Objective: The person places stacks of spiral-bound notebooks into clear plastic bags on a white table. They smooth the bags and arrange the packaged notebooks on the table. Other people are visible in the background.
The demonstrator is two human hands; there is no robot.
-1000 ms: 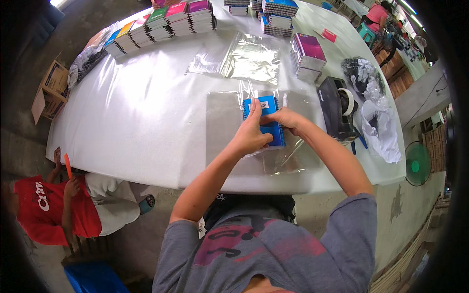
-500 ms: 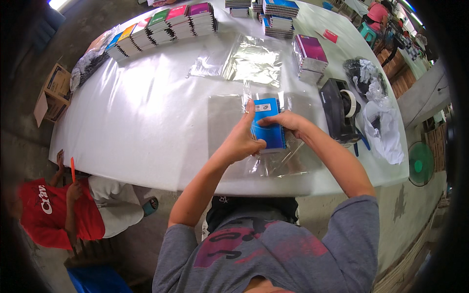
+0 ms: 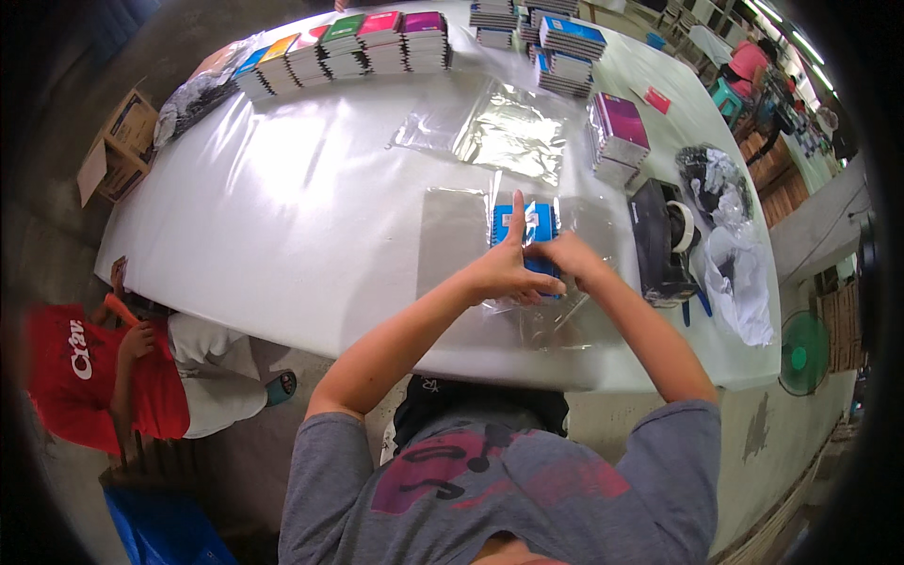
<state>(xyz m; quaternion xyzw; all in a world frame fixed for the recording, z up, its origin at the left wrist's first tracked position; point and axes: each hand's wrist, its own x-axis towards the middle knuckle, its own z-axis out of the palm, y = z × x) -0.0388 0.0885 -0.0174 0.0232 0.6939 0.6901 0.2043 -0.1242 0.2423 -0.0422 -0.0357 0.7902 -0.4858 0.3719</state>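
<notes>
A small stack of spiral notebooks with a blue cover [image 3: 539, 218] lies on clear plastic film [image 3: 452, 235] near the table's front edge. My left hand [image 3: 501, 270] grips its lower left part. One finger stretches up across the cover, while the thumb points right over the lower end. From the right, my right hand [image 3: 568, 256] closes on the stack's right side with bent fingers. Both hands hide much of the lower cover, and the fingertips underneath cannot be seen.
Shiny plastic sleeves [image 3: 513, 132] lie beyond the stack. At right stand purple notebooks [image 3: 621, 127], a black tape dispenser [image 3: 659, 245] and crumpled plastic [image 3: 739, 273]. Notebook rows [image 3: 358, 47] line the far side. A person in a red shirt [image 3: 104, 377] sits at left.
My left hand has shifted right, over the lower part of the notebooks, its thumb now reaching across. The right hand stays at their right side. The whole view has shifted slightly.
</notes>
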